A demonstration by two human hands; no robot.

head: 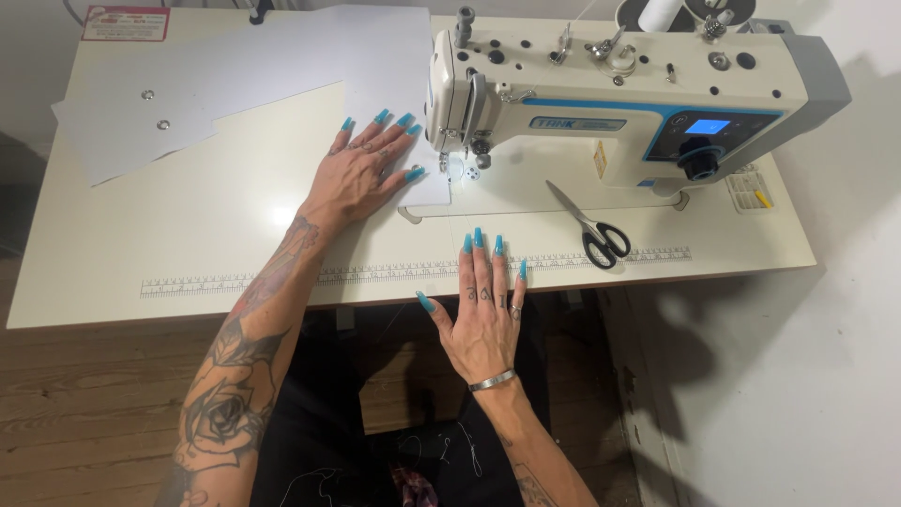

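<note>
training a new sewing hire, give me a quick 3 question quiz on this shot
1. True or false: the left hand lies flat on the white fabric beside the sewing machine.
2. Where do the scissors lie?
A. on the floor
B. on the table, right of the needle
C. in the right hand
3. Fill in: the right hand's fingertips rest at the table's front ____.

Key: 1 true; 2 B; 3 edge
</note>
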